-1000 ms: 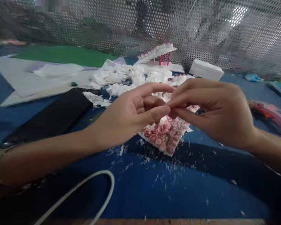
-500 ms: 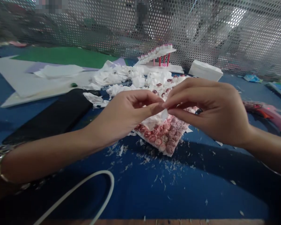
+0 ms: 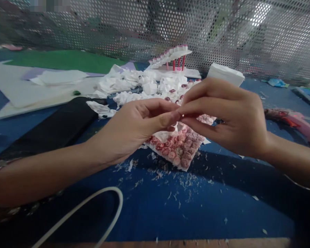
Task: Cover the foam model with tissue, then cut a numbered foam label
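Observation:
My left hand (image 3: 139, 127) and my right hand (image 3: 222, 117) meet fingertip to fingertip over the blue table (image 3: 170, 206). Both pinch a small piece of white tissue paper (image 3: 170, 131), which hangs a little below the thumbs. Right under the hands lies a white board covered with small pink paper roses (image 3: 179, 148). A bracelet sits on my left wrist at the frame's left edge.
Crumpled white tissue scraps (image 3: 134, 82) pile behind the hands. A white block (image 3: 224, 74), a small white stair model on pink posts (image 3: 170, 58), a black sheet (image 3: 54, 127), white and green sheets (image 3: 36, 93), a white cable (image 3: 93, 210) and a perforated metal screen (image 3: 222, 31) surround the spot.
The fingers of both hands have closed tighter on the tissue piece, and the hands have shifted slightly left and up. A strip of tissue came into view below the thumbs.

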Action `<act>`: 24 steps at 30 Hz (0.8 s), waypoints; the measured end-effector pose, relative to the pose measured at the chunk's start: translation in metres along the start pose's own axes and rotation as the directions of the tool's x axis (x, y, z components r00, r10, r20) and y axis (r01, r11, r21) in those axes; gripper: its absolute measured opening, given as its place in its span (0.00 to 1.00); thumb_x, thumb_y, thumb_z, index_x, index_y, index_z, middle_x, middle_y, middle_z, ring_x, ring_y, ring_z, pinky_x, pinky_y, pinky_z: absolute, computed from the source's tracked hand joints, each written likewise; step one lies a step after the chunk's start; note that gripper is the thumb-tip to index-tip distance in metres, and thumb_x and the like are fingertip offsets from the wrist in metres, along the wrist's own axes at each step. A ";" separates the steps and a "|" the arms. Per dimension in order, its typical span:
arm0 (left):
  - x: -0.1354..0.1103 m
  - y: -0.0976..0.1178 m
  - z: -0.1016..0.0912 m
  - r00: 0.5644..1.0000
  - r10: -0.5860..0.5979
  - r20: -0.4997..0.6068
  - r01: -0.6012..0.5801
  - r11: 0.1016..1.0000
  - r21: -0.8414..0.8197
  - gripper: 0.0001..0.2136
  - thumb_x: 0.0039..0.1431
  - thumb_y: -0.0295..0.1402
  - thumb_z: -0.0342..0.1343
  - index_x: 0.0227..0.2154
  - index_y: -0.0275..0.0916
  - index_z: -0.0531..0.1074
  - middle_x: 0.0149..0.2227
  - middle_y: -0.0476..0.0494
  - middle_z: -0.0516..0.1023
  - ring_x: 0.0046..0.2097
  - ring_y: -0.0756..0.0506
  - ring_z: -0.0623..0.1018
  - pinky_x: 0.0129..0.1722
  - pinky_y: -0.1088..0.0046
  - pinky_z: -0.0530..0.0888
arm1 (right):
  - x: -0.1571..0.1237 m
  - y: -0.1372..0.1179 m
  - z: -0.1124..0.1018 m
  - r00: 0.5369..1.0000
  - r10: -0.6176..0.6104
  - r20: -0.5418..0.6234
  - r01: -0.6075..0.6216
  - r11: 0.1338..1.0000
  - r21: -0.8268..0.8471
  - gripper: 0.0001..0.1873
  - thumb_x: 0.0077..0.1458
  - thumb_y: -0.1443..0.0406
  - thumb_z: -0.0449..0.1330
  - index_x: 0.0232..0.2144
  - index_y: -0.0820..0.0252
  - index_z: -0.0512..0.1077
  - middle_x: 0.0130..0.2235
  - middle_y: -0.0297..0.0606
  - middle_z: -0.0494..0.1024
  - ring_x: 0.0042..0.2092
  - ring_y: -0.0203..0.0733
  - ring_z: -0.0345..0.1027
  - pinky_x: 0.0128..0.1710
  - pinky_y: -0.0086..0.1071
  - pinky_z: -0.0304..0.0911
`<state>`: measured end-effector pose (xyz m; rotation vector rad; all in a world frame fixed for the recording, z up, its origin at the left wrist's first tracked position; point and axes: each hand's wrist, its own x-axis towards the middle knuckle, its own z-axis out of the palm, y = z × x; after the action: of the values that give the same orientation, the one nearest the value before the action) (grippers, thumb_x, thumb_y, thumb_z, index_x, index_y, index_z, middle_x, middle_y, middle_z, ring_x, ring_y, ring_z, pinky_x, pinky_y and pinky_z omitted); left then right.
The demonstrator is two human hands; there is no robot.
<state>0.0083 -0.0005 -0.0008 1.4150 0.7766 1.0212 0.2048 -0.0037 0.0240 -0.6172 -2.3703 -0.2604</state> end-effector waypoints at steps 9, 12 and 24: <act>-0.001 -0.002 -0.001 0.988 -0.151 0.007 0.151 0.987 0.049 0.08 0.53 0.37 0.62 0.29 0.35 0.78 0.28 0.51 0.76 0.30 0.56 0.72 0.30 0.82 0.68 | -0.003 0.001 0.005 0.999 0.034 -0.010 -0.032 0.992 0.124 0.05 0.60 0.67 0.59 0.32 0.57 0.74 0.35 0.35 0.77 0.36 0.33 0.71 0.35 0.27 0.70; -0.004 -0.001 0.001 0.990 -0.143 -0.004 0.142 0.981 0.132 0.10 0.53 0.38 0.62 0.31 0.36 0.80 0.30 0.50 0.77 0.30 0.56 0.69 0.30 0.82 0.66 | -0.004 0.000 0.006 0.998 0.039 -0.048 -0.034 0.994 0.100 0.07 0.59 0.69 0.59 0.28 0.59 0.73 0.33 0.35 0.77 0.34 0.33 0.70 0.33 0.28 0.69; -0.001 -0.001 0.002 0.995 -0.091 -0.052 0.095 0.992 0.078 0.07 0.53 0.33 0.60 0.29 0.36 0.80 0.27 0.49 0.75 0.28 0.55 0.69 0.29 0.80 0.69 | -0.002 -0.003 0.001 0.998 0.062 -0.031 -0.062 0.998 -0.005 0.10 0.62 0.66 0.56 0.36 0.54 0.79 0.38 0.36 0.80 0.38 0.34 0.73 0.39 0.28 0.69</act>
<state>0.0095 -0.0024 -0.0019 1.4137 0.9197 0.9642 0.2039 -0.0070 0.0218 -0.6839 -2.3169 -0.2480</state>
